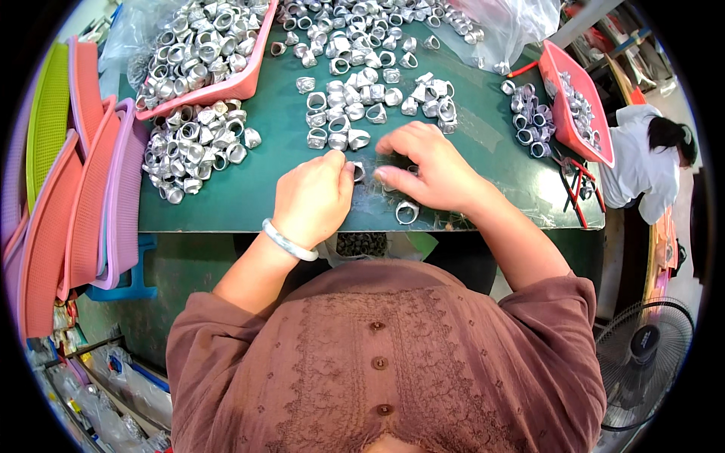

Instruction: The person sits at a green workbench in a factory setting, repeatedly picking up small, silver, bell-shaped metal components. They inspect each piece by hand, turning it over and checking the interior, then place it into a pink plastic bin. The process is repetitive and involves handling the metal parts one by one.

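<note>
My left hand (pixel 313 194), with a pale bangle (pixel 290 240) on its wrist, is closed near the table's front edge. A silver-coloured metal ring (pixel 359 172) shows at its fingertips, partly hidden by them. To the right, my right hand (pixel 434 167) hovers over the table with its thumb and curled fingers apart, and nothing shows between them. Part of another ring is visible under that hand. Nearer the edge, a loose ring (pixel 406 212) lies below the right thumb. Just beyond both hands sits a cluster of silver rings (pixel 355 106), some in rough rows.
A heaped pink basket (pixel 253 83) of rings and a ring pile (pixel 192 147) are on the left of the green table (pixel 279 181). At right are another pink basket (pixel 550 72), a ring group (pixel 532 121) and red-handled pliers (pixel 580 192). A person (pixel 646 162) and a fan (pixel 646 355) are beyond.
</note>
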`<state>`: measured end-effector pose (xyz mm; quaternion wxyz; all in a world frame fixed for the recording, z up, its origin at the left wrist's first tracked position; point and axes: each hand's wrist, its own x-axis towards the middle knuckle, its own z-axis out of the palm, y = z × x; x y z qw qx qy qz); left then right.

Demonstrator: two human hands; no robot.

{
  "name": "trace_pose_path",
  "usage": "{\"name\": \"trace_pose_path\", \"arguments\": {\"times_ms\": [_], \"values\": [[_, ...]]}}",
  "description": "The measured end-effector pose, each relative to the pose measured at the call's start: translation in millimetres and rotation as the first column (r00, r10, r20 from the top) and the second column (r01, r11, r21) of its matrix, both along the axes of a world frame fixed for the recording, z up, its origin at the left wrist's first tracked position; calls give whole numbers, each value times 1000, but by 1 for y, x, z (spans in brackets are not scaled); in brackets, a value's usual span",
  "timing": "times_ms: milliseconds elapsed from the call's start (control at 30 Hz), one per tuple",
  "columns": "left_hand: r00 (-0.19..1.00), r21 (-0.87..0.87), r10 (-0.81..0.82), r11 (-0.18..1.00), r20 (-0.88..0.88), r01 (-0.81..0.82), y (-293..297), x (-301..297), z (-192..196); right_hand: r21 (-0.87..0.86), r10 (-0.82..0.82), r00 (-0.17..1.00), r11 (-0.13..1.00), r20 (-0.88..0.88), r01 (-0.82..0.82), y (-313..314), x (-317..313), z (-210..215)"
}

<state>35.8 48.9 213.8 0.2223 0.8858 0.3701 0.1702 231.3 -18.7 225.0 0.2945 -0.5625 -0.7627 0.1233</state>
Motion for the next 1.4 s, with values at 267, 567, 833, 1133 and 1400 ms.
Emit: {"name": "trace_pose_path", "arguments": {"times_ms": [267, 567, 833, 1133, 1400], "values": [[953, 146, 5, 988, 304, -52, 20, 0, -4, 110, -127, 979, 988, 157, 110, 41, -9, -12], [944, 97, -94, 993, 317, 66, 20, -11, -6, -25, -98, 972, 994, 216, 105, 27, -2, -6], [945, 108, -119, 990, 305, 90, 18, -20, -15, -104, -76, 971, 989, 227, 101, 20, -2, 5], [927, 61, -170, 985, 334, 159, 16, -31, -11, -288, -14, 978, 955, 210, 76, 27, 5, 25], [952, 72, 3, 997, 307, -27, 36, -25, -5, -93, -112, 978, 987, 177, 130, 58, -25, 6]]}}
